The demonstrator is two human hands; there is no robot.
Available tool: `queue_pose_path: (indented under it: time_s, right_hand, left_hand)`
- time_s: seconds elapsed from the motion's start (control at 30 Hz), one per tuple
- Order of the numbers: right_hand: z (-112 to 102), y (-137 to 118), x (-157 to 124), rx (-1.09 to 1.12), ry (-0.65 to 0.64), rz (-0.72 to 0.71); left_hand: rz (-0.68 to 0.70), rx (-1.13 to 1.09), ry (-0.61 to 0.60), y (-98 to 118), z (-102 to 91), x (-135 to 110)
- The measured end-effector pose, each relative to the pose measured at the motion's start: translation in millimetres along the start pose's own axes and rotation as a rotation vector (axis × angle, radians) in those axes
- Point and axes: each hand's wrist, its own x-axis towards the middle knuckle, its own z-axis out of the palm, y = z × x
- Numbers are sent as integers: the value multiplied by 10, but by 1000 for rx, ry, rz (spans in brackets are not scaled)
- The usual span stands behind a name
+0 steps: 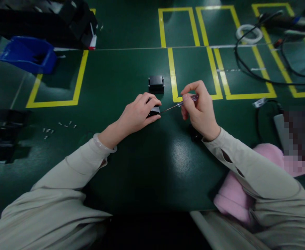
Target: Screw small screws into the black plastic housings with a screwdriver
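My left hand [139,113] grips a small black block-like part [154,110] on the green table, its thumb and fingers around the sides and covering much of it. In my right hand [198,111] is a screwdriver [179,104] with a clear purplish handle. The screwdriver's thin shaft slants down to the left, and its tip meets the right side of the black part. Just beyond stands a similar black block [156,84] with small silver screws at its sides. A small dark object [194,134] lies partly hidden under my right wrist.
Several loose screws [48,131] lie left of my left hand. Black parts [5,139] sit at the far left, below a blue bin [28,55]. Yellow tape [175,100] marks rectangles. At right are a black cable [242,62], a white tape roll [248,33] and pink cloth [233,198].
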Motion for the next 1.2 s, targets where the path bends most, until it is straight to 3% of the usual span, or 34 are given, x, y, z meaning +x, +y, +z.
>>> queue_pose_path:
  time_s: [1.2]
  right_hand:
    - [-3,0,15,-24,1,-38]
  left_hand:
    - [20,23,37,-8,21,-16]
